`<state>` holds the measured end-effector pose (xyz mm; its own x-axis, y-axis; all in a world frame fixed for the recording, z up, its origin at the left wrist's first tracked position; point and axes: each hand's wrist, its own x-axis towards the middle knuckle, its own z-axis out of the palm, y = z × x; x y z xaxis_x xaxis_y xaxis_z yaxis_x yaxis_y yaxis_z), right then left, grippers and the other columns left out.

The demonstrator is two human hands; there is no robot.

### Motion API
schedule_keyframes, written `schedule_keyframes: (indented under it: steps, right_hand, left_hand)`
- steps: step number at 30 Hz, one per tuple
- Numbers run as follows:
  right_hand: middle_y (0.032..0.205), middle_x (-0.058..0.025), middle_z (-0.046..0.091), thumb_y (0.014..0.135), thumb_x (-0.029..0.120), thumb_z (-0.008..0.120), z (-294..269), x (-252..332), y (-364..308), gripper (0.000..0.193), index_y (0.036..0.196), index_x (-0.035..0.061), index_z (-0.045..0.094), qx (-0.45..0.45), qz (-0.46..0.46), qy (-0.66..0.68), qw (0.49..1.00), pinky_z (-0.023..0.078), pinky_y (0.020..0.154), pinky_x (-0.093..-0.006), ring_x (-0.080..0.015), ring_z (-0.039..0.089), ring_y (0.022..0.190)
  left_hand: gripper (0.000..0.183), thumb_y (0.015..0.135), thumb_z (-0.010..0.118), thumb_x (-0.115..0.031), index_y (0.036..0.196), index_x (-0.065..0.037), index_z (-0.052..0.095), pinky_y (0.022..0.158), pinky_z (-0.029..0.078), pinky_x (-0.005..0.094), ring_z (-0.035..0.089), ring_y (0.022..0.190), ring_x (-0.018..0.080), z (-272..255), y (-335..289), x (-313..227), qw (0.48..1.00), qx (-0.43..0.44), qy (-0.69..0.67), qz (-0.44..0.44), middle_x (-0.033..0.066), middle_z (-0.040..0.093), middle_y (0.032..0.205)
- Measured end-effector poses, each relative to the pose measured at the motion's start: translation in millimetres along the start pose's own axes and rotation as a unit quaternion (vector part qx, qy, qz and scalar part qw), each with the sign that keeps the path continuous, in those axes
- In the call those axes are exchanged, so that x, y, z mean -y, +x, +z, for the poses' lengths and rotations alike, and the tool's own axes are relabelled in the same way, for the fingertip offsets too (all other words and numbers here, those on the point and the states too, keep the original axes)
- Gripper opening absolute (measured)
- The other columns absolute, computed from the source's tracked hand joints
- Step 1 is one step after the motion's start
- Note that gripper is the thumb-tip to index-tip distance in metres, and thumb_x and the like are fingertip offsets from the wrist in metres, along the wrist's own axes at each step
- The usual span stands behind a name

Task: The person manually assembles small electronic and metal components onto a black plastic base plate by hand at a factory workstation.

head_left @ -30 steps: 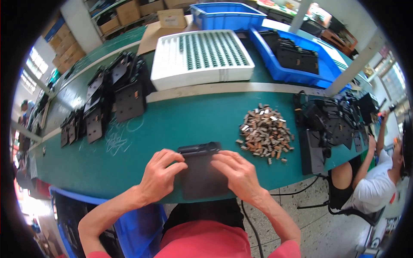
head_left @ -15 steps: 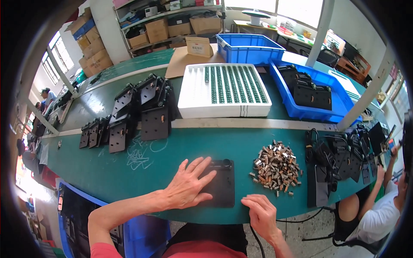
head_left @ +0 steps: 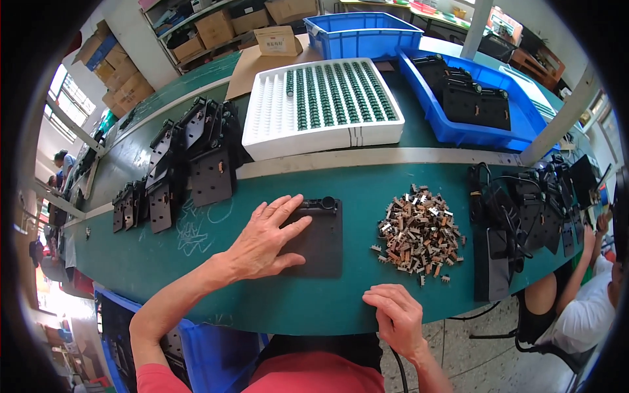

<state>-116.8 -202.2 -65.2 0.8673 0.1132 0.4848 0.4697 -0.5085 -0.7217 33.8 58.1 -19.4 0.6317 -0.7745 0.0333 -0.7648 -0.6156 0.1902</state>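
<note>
Fingers (head_left: 283, 213) of left hand (head_left: 262, 242) spread flat on black plate (head_left: 321, 245); right hand (head_left: 396, 314) curled empty at table edge (head_left: 308, 318).

Bare green table (head_left: 216, 268) left of my left hand (head_left: 262, 242); small-parts pile (head_left: 419, 232) blocks right, white tray (head_left: 321, 105) ahead.
</note>
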Motion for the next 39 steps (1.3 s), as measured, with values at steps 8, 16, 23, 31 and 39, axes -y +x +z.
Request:
schedule_keyframes:
  steps: [8,16,23,31,39]
  right_hand:
    - [0.090,-0.0105,0.069,0.065,-0.016,0.058,-4,6,4,0.032,0.090,0.0017,0.068,-0.007,0.016,0.021,1.000,0.054,0.075,-0.0360,-0.0304,0.067,0.086]
    - [0.093,-0.0155,0.067,0.079,-0.012,0.058,-11,18,7,0.022,0.095,-0.0001,0.066,-0.012,0.098,0.074,0.992,0.052,0.082,-0.0370,-0.0332,0.065,0.090]
    - [0.093,-0.0149,0.066,0.078,-0.012,0.059,-12,13,11,0.023,0.095,0.0004,0.066,-0.012,0.091,0.072,0.993,0.053,0.079,-0.0373,-0.0327,0.065,0.089]
    - [0.092,-0.0145,0.066,0.077,-0.011,0.060,-14,9,14,0.022,0.095,0.0000,0.067,-0.003,0.097,0.085,0.992,0.053,0.078,-0.0379,-0.0329,0.065,0.089]
    - [0.092,-0.0141,0.066,0.078,-0.011,0.060,-12,8,12,0.021,0.095,-0.0003,0.067,-0.004,0.098,0.079,0.992,0.053,0.079,-0.0383,-0.0328,0.065,0.089]
  left_hand:
    - [0.043,0.076,0.073,-0.010,0.117,-0.002,0.061,0.100,0.043,0.0421,0.052,0.116,0.0369,-64,52,53,0.985,-0.168,-0.019,-0.031,0.0185,0.056,0.123]
    - [0.022,0.072,0.069,0.000,0.095,0.000,0.070,0.085,0.048,0.0394,0.061,0.095,0.0339,-62,159,188,0.954,-0.275,0.041,-0.113,0.0171,0.065,0.098]
    - [0.013,0.069,0.065,-0.001,0.079,-0.005,0.073,0.070,0.054,0.0394,0.068,0.075,0.0298,-44,203,217,0.960,-0.241,-0.020,-0.139,0.0152,0.070,0.079]
    - [0.012,0.068,0.067,-0.003,0.078,-0.007,0.072,0.072,0.054,0.0408,0.068,0.081,0.0297,-53,219,224,0.975,-0.155,-0.006,-0.162,0.0144,0.070,0.084]
    - [0.013,0.065,0.068,-0.003,0.077,-0.006,0.072,0.071,0.054,0.0407,0.068,0.079,0.0308,-54,235,205,0.956,-0.108,0.118,-0.246,0.0145,0.070,0.082]
